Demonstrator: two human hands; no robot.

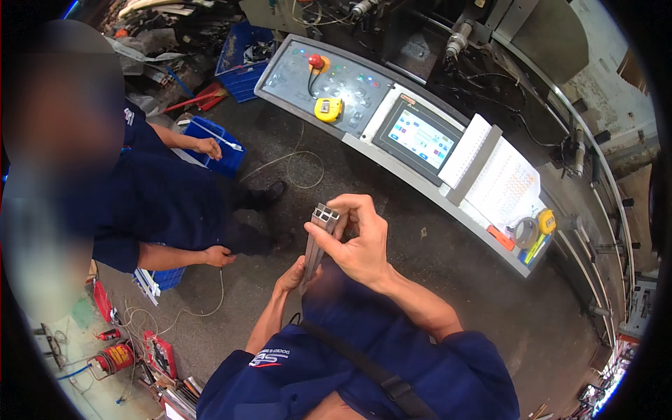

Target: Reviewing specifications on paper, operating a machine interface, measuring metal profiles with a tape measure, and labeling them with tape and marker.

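Several square openings show in the end of a grey metal profile (pixel 316 246), held upright-tilted on the wearer's side of the control panel (pixel 287 77) and apart from it. The right hand (pixel 364 245) pinches the profile just below that end, thumb against its left side, index finger curled around the opposite side, so the end sits between them. The left hand (pixel 290 276) closes around the lower length; its fingers are partly hidden. On the control panel are a yellow tape measure (pixel 327 109), a lit screen (pixel 416 136) and papers (pixel 511 175). A co-worker (pixel 164 189) stands left of the control panel.
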